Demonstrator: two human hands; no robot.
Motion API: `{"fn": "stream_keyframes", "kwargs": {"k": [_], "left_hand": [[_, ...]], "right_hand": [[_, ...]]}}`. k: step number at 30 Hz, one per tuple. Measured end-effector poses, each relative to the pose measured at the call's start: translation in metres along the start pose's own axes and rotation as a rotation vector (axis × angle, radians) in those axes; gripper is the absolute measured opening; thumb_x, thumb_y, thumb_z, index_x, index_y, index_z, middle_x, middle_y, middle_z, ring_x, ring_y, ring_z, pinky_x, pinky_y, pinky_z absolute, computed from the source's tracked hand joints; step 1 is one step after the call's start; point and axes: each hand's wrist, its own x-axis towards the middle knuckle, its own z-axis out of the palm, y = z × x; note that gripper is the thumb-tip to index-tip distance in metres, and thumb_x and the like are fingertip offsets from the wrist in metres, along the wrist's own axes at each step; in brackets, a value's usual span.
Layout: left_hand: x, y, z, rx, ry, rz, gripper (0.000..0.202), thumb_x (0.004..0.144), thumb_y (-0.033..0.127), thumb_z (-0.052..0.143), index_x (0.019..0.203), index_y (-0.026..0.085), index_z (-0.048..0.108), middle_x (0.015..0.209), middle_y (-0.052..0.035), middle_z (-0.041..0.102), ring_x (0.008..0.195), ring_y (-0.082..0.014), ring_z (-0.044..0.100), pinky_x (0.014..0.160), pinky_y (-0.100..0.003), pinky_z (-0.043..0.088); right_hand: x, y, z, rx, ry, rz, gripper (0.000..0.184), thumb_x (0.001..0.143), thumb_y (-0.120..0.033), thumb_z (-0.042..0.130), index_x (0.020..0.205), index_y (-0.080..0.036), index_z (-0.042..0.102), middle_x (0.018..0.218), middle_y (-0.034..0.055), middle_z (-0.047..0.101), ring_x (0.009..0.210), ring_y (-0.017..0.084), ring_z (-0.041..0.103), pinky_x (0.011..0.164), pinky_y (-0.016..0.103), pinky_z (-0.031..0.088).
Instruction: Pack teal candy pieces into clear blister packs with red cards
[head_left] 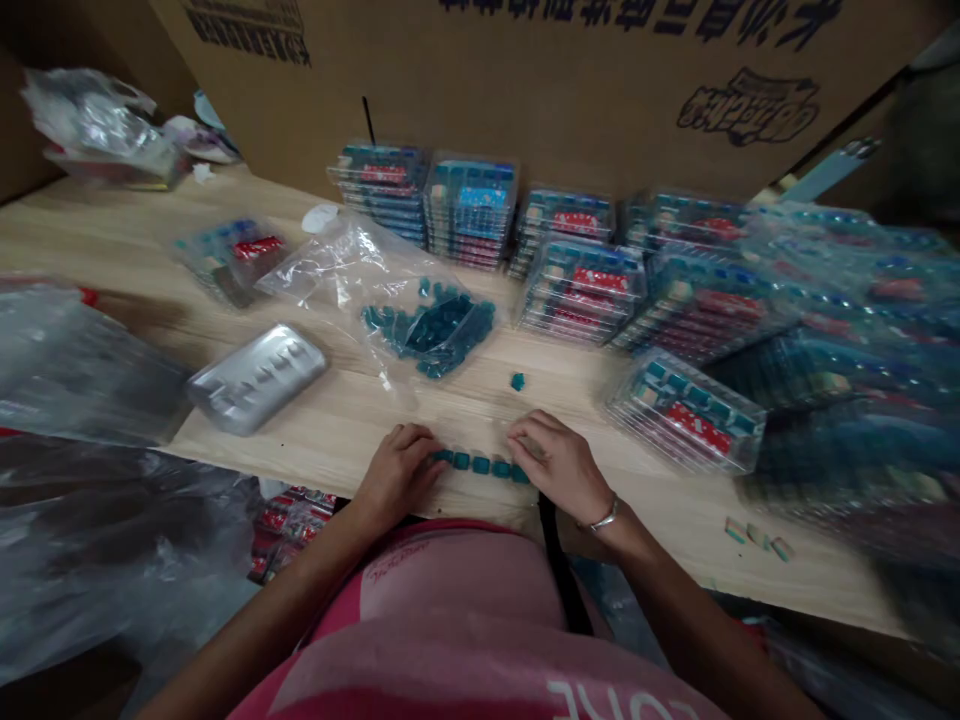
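A short row of small teal blocks lies between my hands near the table's front edge. My left hand has its fingers curled at the left end of the row, partly covering the end block. At the other end, my right hand is closed, with thumb and fingertips at the last block. The exact contact of the fingertips is partly hidden. One loose teal block sits just beyond the row. Behind it, a clear plastic bag lies open with a heap of teal blocks at its mouth.
Stacks of clear packs line the back and right, some blurred. Another pack stands right of my right hand. A silver tray lies at left. Several small striped pieces rest near the right front edge. A large carton stands behind.
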Motion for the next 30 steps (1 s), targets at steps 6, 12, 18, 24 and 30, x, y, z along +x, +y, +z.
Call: {"fn": "stream_keyframes", "kwargs": {"k": [6, 12, 18, 24, 30], "left_hand": [[-0.002, 0.001, -0.004, -0.096, -0.098, 0.0, 0.014, 0.089, 0.024, 0.05, 0.096, 0.017, 0.059, 0.097, -0.0083, 0.057, 0.09, -0.0161, 0.057, 0.08, -0.029, 0.052], [0.0, 0.0, -0.011, -0.036, -0.14, 0.064, 0.025, 0.091, 0.03, 0.046, 0.107, 0.017, 0.06, 0.107, -0.0109, 0.059, 0.096, -0.0174, 0.057, 0.085, -0.029, 0.049], [0.001, 0.002, -0.005, 0.035, -0.197, 0.131, 0.025, 0.093, 0.026, 0.041, 0.092, 0.015, 0.063, 0.087, -0.0079, 0.066, 0.08, -0.0156, 0.059, 0.078, -0.027, 0.048], [0.037, -0.022, -0.064, 0.093, -0.002, 0.143, 0.027, 0.085, 0.035, 0.054, 0.104, 0.016, 0.059, 0.102, -0.011, 0.065, 0.096, -0.0182, 0.06, 0.085, -0.031, 0.05], [0.135, -0.126, -0.207, 0.622, 0.22, -0.622, 0.055, 0.069, 0.041, 0.069, 0.111, 0.009, 0.055, 0.127, -0.0174, 0.051, 0.129, -0.0373, 0.037, 0.102, -0.053, 0.032]], "right_hand": [[-0.014, 0.02, 0.015, -0.096, -0.06, -0.049, 0.019, 0.092, -0.024, 0.043, 0.087, -0.019, 0.06, 0.089, 0.007, 0.062, 0.087, 0.021, 0.056, 0.079, 0.036, 0.047], [-0.014, 0.031, 0.02, -0.072, -0.032, -0.072, 0.02, 0.092, -0.03, 0.043, 0.086, -0.022, 0.06, 0.089, 0.0049, 0.061, 0.087, 0.02, 0.057, 0.076, 0.034, 0.048], [-0.013, 0.035, 0.023, -0.061, 0.018, -0.118, 0.024, 0.092, -0.036, 0.043, 0.083, -0.023, 0.061, 0.085, 0.0042, 0.062, 0.084, 0.019, 0.06, 0.073, 0.032, 0.051], [-0.023, 0.046, 0.021, -0.09, 0.119, -0.145, 0.024, 0.091, -0.038, 0.044, 0.087, -0.024, 0.063, 0.086, 0.0043, 0.065, 0.083, 0.019, 0.063, 0.072, 0.031, 0.053], [-0.061, 0.072, 0.006, -0.218, 0.266, -0.092, 0.03, 0.089, -0.045, 0.045, 0.084, -0.025, 0.066, 0.085, 0.0048, 0.069, 0.077, 0.021, 0.065, 0.065, 0.032, 0.056]]}}
